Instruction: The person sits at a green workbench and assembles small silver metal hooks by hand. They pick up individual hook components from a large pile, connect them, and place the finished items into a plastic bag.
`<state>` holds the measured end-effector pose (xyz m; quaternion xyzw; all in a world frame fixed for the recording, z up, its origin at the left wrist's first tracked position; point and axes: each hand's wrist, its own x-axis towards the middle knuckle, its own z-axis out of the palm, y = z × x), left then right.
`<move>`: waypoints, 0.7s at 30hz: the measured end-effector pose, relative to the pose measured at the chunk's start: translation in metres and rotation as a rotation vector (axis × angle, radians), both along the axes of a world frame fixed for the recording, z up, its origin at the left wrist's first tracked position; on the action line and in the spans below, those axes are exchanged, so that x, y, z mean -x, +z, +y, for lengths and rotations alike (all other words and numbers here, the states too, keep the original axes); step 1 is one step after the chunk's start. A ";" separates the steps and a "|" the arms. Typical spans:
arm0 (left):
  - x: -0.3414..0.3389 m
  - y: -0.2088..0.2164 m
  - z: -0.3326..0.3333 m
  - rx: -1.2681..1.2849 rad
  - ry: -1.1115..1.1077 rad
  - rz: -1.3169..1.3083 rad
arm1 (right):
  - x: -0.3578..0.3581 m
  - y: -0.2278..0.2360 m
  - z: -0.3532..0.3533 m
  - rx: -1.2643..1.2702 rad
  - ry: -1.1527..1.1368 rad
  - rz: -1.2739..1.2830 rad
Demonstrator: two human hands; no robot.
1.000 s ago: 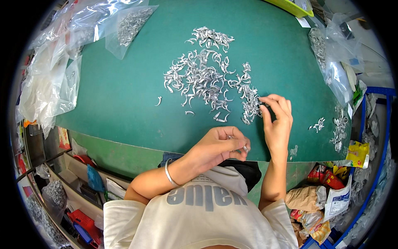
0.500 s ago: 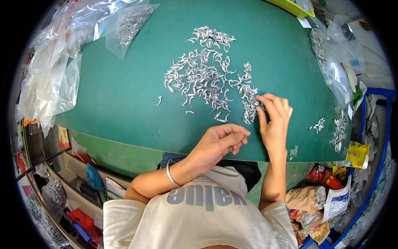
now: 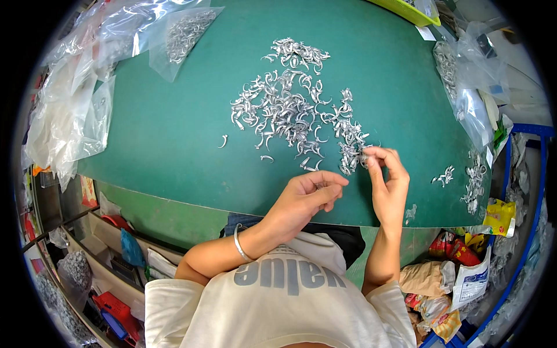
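Note:
Small curved silver metal pieces (image 3: 284, 113) lie in a loose heap on the green tabletop (image 3: 174, 133). A narrower strip of the same pieces (image 3: 350, 139) runs down its right side. At the lower end of that strip my right hand (image 3: 391, 182) pinches a small silver piece between thumb and forefinger; the fingers partly hide it. My left hand (image 3: 310, 200), a bracelet on its wrist, hovers at the table's near edge with curled fingers. What lies inside that curl is mostly hidden.
Clear plastic bags (image 3: 78, 116) cover the left side, one holding metal pieces (image 3: 187, 35). Small groups of pieces (image 3: 476, 182) lie at right. More bags (image 3: 473, 93) and a yellow-green tray (image 3: 409, 10) stand at the far right. Packets (image 3: 455, 249) fill the lower right.
My right hand has drawn slightly back and down from the strip of pieces, its thumb and forefinger closing together. My left hand has barely moved.

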<state>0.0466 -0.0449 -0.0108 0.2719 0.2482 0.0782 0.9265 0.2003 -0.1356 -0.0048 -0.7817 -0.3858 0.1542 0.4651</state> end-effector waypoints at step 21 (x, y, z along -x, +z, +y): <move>0.001 0.018 0.005 -0.349 0.114 0.040 | 0.026 0.025 -0.014 -0.254 0.171 0.615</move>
